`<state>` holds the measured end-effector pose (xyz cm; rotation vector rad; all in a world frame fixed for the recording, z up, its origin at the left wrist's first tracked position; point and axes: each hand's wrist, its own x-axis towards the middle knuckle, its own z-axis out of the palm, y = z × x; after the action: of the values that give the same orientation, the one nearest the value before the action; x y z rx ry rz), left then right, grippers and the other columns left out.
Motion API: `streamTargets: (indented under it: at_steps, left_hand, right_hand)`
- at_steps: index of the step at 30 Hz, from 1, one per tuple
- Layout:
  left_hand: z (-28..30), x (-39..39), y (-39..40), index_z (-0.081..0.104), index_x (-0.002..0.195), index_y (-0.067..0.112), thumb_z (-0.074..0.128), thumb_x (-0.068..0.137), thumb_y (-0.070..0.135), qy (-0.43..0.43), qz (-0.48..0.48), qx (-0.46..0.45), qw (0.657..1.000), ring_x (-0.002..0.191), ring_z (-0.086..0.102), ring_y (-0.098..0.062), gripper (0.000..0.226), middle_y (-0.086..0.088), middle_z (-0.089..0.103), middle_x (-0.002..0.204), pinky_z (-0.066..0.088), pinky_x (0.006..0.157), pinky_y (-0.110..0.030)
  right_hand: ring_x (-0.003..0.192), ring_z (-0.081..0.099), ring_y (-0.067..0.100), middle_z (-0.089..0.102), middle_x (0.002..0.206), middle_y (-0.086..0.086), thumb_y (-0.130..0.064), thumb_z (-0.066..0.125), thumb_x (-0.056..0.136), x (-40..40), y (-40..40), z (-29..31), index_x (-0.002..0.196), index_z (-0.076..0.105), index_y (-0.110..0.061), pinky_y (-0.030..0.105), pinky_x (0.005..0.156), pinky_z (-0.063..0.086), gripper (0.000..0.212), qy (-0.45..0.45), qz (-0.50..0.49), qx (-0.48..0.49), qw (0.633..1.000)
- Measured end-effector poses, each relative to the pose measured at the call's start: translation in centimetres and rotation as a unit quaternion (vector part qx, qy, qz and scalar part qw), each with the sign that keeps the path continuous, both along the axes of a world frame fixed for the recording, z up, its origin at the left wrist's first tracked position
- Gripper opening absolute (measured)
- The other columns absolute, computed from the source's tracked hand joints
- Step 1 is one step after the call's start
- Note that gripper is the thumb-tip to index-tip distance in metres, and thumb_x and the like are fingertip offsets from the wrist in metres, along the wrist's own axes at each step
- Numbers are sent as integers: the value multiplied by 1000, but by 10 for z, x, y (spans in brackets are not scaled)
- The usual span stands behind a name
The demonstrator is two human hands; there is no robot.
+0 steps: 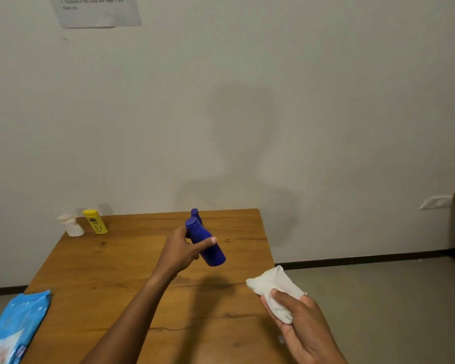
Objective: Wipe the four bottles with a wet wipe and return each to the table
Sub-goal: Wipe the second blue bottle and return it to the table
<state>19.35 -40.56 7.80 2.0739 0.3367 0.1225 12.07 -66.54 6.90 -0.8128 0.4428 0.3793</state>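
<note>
While the pale wall (273,101) is filling most of the view, with a blurred sheet of paper (95,10) hanging at its top left, the wooden desk (116,271) is stretching out below it and carrying everything else. At the near left edge of the desk a blue pack of wet wipes (16,327) is lying flat and overhanging the corner. The left hand (180,252) is reaching forward over the middle of the desk, its grip grasping a dark blue bottle (208,245) that is being held off the surface and tilted, cap pointing up and away, base pointing down toward the right. The right hand (300,327) is hovering near the right edge of the desk, its grip clenching round a crumpled white wet wipe (276,287), well apart from the held bottle. Behind the held bottle a second blue bottle (195,214) is standing near the far edge, mostly hidden. At the far left corner a yellow bottle (95,222) is standing upright, and just beside it, to its left, a white bottle (70,224) is standing.
</note>
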Motion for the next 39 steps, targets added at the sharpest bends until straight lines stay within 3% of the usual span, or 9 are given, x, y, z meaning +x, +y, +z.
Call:
streamTargets:
  at_steps: [6,11,19,24,28,30,32,36,39]
  left_hand:
    - [-38,75,3,57,96,23,86,72,37,40,-49,41,997,76,69,-14,40,4,68,90,59,64,-29]
    - [-82,141,9,59,97,18,88,69,31,79,-73,54,993,78,69,-16,42,1,69,87,61,74,-41]
    - [-114,205,16,58,107,15,78,80,16,101,-120,89,984,86,64,-15,34,2,67,93,49,76,-26]
    - [-136,230,18,56,104,19,77,78,8,121,-107,111,981,81,61,-11,34,6,63,88,46,71,-23]
    - [-161,247,3,58,104,14,67,76,-1,139,-78,115,981,86,64,-17,33,1,67,91,53,79,-32]
    - [-173,262,-2,58,104,15,66,75,0,139,-67,118,981,85,64,-19,34,1,67,92,55,79,-38]
    - [-183,278,-7,58,104,17,66,76,2,141,-59,117,981,85,64,-19,33,2,67,93,55,78,-38]
    - [-199,295,-12,59,105,20,65,78,3,145,-42,107,983,86,63,-17,33,4,68,96,55,78,-38]
    - [-205,301,-12,59,109,21,66,81,2,162,-34,101,981,89,62,-15,34,5,66,99,50,76,-30]
  right_hand:
    - [99,69,39,73,102,21,12,55,90,43,10,-15,113,60,5,43,79,60,25,26,-15,-28,999]
    - [102,67,41,68,110,28,3,59,91,98,12,-25,120,54,10,54,99,49,30,53,-36,-78,995]
    - [114,60,42,62,125,21,-11,60,91,176,32,-37,132,48,-2,59,103,43,44,87,-64,-49,993]
    - [112,60,41,60,127,22,-4,53,96,217,47,-55,135,46,-4,45,76,61,40,110,-47,-15,993]
    - [82,73,33,66,109,24,-17,91,56,236,44,-72,127,54,3,35,53,59,83,132,-3,-16,991]
    - [69,73,31,70,92,21,-12,80,75,243,38,-85,127,53,6,33,49,59,61,131,-1,-18,991]
    - [76,68,34,70,85,19,-1,58,91,251,28,-100,127,50,7,35,50,60,38,132,20,-41,990]
    - [89,64,40,65,99,23,-10,82,65,265,15,-109,115,54,6,41,58,61,59,163,68,-57,983]
    - [84,65,39,70,86,21,-3,66,78,274,13,-121,111,55,3,41,57,61,35,163,60,-42,984]
